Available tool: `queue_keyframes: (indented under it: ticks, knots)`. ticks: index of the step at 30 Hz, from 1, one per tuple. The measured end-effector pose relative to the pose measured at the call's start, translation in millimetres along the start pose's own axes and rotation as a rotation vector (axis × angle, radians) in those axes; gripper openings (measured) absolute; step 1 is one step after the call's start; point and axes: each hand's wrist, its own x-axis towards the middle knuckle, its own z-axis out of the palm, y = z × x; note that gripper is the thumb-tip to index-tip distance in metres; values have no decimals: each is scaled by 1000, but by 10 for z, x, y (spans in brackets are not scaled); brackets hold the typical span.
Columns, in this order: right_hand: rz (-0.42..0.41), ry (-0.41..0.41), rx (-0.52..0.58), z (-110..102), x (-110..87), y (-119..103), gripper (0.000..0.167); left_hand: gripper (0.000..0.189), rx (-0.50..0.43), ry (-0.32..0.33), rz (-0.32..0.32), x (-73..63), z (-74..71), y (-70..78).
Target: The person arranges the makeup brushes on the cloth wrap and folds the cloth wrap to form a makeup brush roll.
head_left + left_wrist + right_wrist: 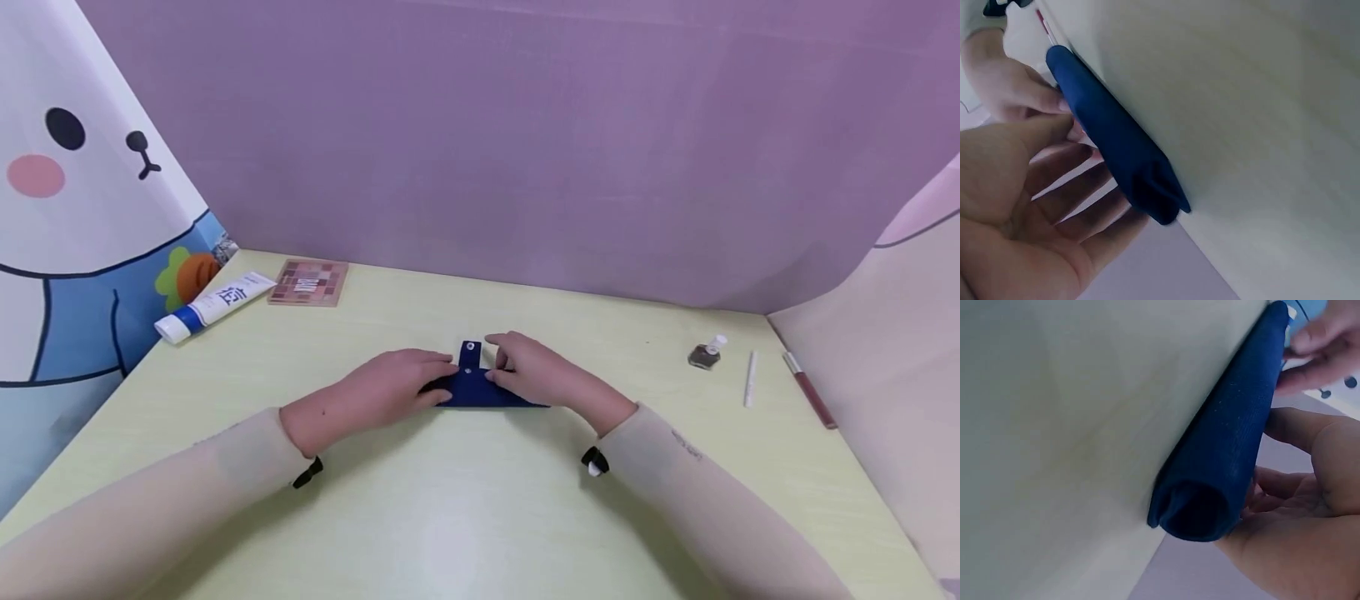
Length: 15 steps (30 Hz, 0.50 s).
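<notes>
A navy cloth pouch, rolled into a hollow tube, lies on the table between both hands. Its short strap points away and bears a metal snap at the tip; another snap sits on the roll. The left hand rests on the roll's left part with fingers fairly straight. In the left wrist view, those fingers touch the navy roll along one side. The right hand touches the right part with its thumb, its index finger raised beside the strap. Seen from the right wrist, the roll's open end shows layered cloth.
On the back left of the table lie a white and blue tube and a pink checkered palette. A small bottle with a white cap, a thin white stick and a dark red tube lie at right.
</notes>
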Motion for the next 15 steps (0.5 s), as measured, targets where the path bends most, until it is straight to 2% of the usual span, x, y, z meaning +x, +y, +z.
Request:
queue_keyframes:
  ticks: [4,7,11,15]
  knots:
    - [42,-56,86,-42,58,2,61,49,56,-38,46,-29,-13,60]
    - [53,-85,111,-55,78,-3,60,48,80,-46,46,-41,-7,65]
    - [65,-84,136,-50,68,-12,58,49,60,-62,26,-46,6,52]
    - [52,-60,165,-39,33,-19,51,62,25,-54,-20,-32,-1,33]
